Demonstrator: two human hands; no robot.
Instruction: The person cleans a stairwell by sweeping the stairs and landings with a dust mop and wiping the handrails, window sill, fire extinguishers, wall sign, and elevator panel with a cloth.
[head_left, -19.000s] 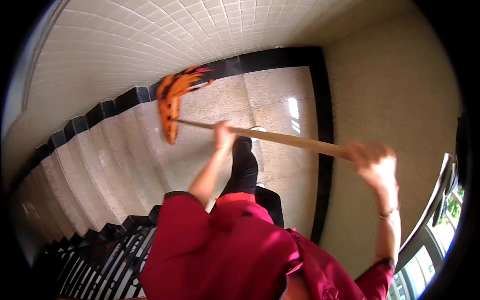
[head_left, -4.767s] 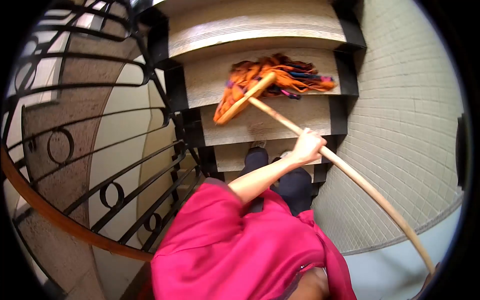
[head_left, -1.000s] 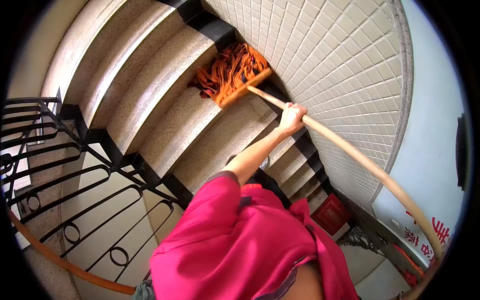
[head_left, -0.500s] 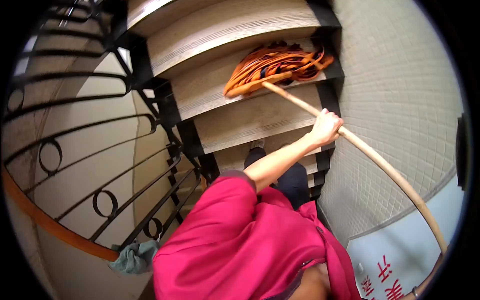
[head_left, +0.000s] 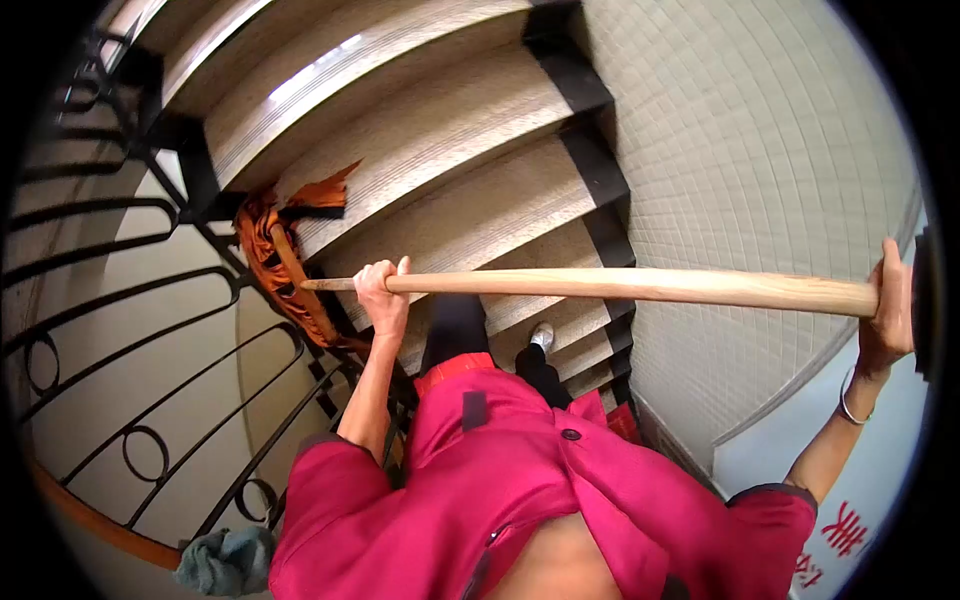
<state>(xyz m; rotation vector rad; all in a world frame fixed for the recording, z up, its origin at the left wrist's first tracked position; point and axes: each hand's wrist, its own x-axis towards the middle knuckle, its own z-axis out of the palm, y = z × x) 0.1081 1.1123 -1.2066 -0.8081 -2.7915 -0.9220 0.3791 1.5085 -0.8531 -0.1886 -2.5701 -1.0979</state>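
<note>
Mop on a staircase, with the orange mop head (head_left: 262,250) at the railing side of the steps (head_left: 450,230), beside the black metal railing (head_left: 147,453); some strips spread toward the tread. The left hand (head_left: 382,290) has its fingers wrapped around the wooden handle (head_left: 620,284) near the mop head; the right hand (head_left: 888,310) grips the far end. The step in hand appears to be wiping the tread's railing-side end. A further stroke would call for guiding the head clear of the bars, with the handle's far end clear of the tiled wall (head_left: 740,180).
</note>
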